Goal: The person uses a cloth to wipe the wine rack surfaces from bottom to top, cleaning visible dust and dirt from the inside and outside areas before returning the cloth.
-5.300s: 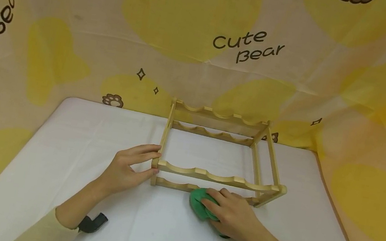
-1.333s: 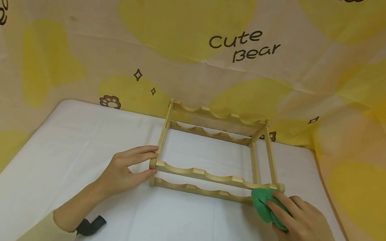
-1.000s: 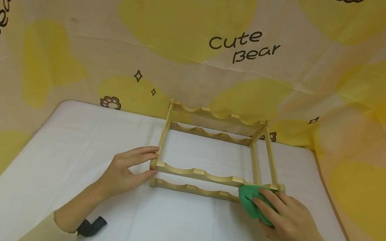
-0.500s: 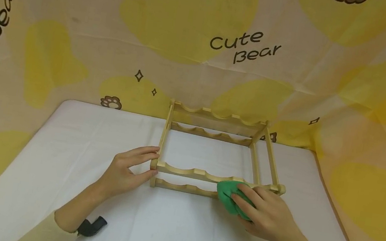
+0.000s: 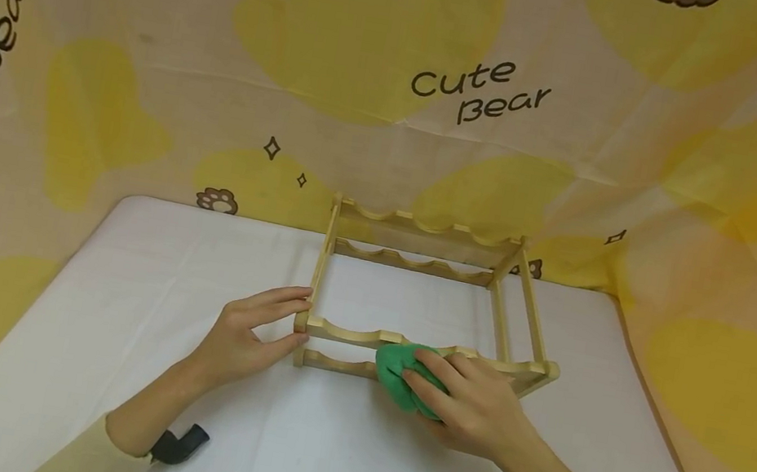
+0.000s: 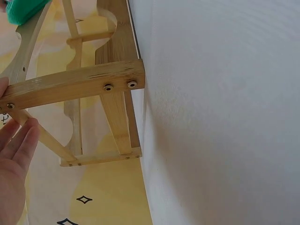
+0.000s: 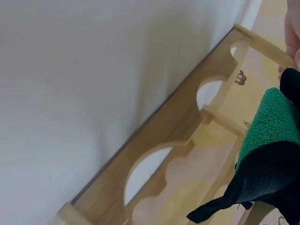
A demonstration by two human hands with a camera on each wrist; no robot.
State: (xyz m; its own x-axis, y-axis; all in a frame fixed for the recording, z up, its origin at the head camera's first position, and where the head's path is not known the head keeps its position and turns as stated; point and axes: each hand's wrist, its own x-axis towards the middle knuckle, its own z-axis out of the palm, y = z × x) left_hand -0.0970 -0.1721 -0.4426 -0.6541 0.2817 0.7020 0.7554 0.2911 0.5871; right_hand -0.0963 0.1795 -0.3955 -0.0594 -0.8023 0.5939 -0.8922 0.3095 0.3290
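Observation:
A pale wooden rack [image 5: 344, 333] with scalloped rails stands on the white table in the head view. My left hand [image 5: 252, 331] holds its front left corner, with the thumb in front and the fingers along the side; in the left wrist view those fingers [image 6: 26, 140] touch the rack's post. A bunched green cloth [image 5: 401, 376] is gripped in my right hand [image 5: 473, 408] and lies against the middle of the front upper rail. Up close in the right wrist view, the cloth [image 7: 269, 124] shows a fuzzy green face and a dark part. The right fingertips are partly hidden behind the cloth.
White cloth covers the table [image 5: 197, 257]. A yellow patterned curtain [image 5: 376, 62] hangs behind the rack and along both sides. Black straps or mounts [image 5: 180, 444] sit at both wrists.
My right hand slides the cloth leftward along the front upper rail, from its right end to the middle. Several seconds ago it was at the lower rail. My left hand stays put.

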